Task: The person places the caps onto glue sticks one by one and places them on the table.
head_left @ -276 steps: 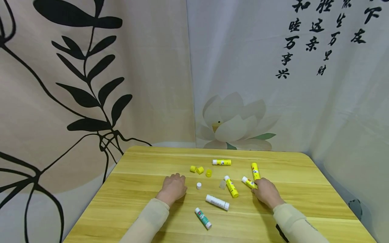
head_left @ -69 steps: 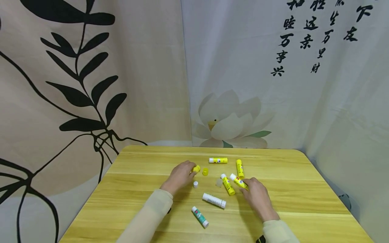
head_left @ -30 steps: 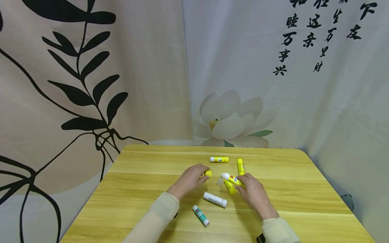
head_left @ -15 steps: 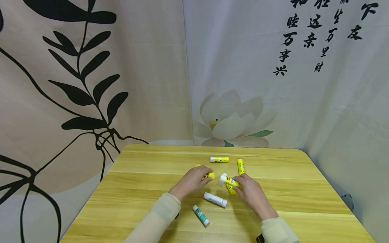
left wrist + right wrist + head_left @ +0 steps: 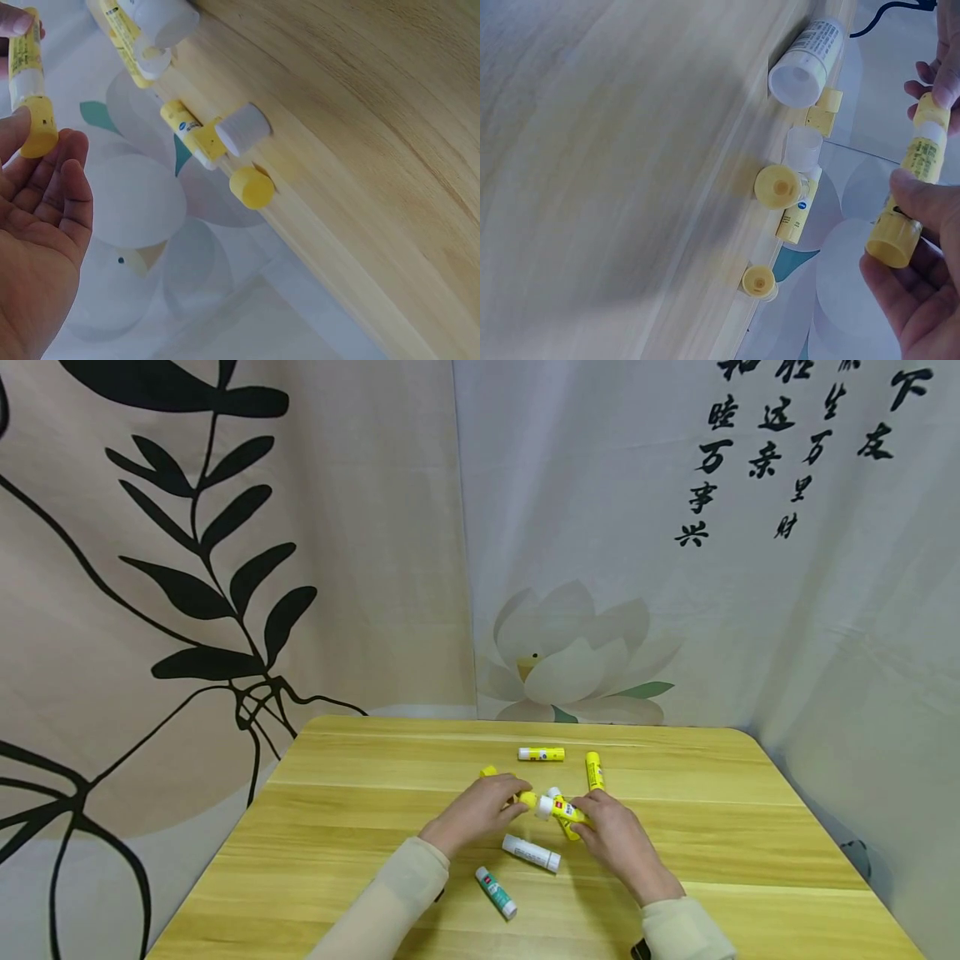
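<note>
My right hand [image 5: 618, 839] grips a yellow glue stick [image 5: 570, 811] around its body, its white end pointing left. Between thumb and fingers, my left hand [image 5: 480, 810] pinches a yellow cap [image 5: 528, 798]. Cap and white end meet in line; in the left wrist view the cap [image 5: 39, 135] sits right at the white end of the stick [image 5: 26, 56]. Under the held stick, partly hidden, lies another yellow glue stick [image 5: 564, 831]. One more yellow cap [image 5: 488, 771] shows just behind my left hand.
A yellow glue stick [image 5: 542, 753] lies at the back, another [image 5: 594, 768] beyond my right hand. Nearer the front are a white glue stick [image 5: 531, 852] and a teal one [image 5: 496, 893]. A small white cap [image 5: 244, 129] stands on the wooden table [image 5: 750, 827].
My left hand has picked up a yellow cap and moved right. The right hand has lifted its glue stick and brought it left, and the cap and white end have come together.
</note>
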Demonstrator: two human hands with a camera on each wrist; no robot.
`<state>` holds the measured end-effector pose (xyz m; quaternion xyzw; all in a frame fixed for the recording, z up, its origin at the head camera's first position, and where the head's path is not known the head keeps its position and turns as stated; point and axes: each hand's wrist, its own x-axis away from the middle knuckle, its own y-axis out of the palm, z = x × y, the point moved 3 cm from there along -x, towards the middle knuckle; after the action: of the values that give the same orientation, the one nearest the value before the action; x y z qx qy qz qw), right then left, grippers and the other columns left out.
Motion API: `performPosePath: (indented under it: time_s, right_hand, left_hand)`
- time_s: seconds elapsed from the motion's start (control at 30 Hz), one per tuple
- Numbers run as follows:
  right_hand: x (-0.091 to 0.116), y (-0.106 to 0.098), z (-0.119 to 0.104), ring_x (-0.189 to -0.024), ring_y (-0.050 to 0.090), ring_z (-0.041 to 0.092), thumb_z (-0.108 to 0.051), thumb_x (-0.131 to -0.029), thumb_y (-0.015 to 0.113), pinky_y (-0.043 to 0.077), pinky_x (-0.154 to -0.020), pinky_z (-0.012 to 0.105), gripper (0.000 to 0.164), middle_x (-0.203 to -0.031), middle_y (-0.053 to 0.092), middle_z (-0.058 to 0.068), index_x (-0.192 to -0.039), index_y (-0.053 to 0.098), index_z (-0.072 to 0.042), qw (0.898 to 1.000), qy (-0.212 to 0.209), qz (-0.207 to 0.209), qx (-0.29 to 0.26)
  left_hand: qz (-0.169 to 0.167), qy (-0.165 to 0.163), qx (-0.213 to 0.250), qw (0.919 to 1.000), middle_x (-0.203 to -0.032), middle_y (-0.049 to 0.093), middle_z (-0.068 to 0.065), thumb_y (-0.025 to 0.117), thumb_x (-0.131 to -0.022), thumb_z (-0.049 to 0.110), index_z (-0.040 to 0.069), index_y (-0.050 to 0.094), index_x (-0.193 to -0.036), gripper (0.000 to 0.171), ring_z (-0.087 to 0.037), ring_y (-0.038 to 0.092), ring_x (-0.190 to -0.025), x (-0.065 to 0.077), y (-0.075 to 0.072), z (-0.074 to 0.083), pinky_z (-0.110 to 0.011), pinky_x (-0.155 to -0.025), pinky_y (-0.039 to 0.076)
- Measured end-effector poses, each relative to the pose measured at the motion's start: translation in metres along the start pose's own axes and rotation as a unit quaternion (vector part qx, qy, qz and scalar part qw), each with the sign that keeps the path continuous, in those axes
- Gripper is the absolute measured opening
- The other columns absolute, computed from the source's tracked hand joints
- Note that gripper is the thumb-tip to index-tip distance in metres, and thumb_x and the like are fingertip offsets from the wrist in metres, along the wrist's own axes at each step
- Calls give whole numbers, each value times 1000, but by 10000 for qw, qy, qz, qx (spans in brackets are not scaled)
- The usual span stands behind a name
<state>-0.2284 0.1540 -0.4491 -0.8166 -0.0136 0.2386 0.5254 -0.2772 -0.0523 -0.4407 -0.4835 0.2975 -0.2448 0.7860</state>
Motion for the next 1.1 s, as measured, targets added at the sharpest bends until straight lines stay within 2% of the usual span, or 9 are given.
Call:
performPosePath:
  time_s: [0.6,0.87,1.1]
  right_hand:
    - [0,2,-2,-83,64,18,-4,-78,83,56,-75,37,35,-98,65,5,-110,71,0,10000,-23,-45,2]
    - [2,3,-3,-82,63,16,-5,-77,84,56,-73,35,36,-98,65,4,-110,72,-1,9999,-106,-39,34]
    - [2,3,-3,-83,63,14,-7,-78,83,56,-73,32,35,-99,66,3,-111,71,0,9997,-252,-50,-27]
  left_hand:
    - [-76,156,22,9998,-117,67,-5,63,-99,21,5,64,-127,32,-8,64,-93,-2,1,6,-18,-80,51]
    - [-163,292,-44,9994,-113,68,-3,64,-98,20,4,65,-125,31,-4,61,-91,-4,4,9,-17,-78,50]
    - [-81,466,4,9989,-109,68,-2,66,-97,18,5,67,-120,27,-1,58,-86,-6,5,13,-14,-74,48]
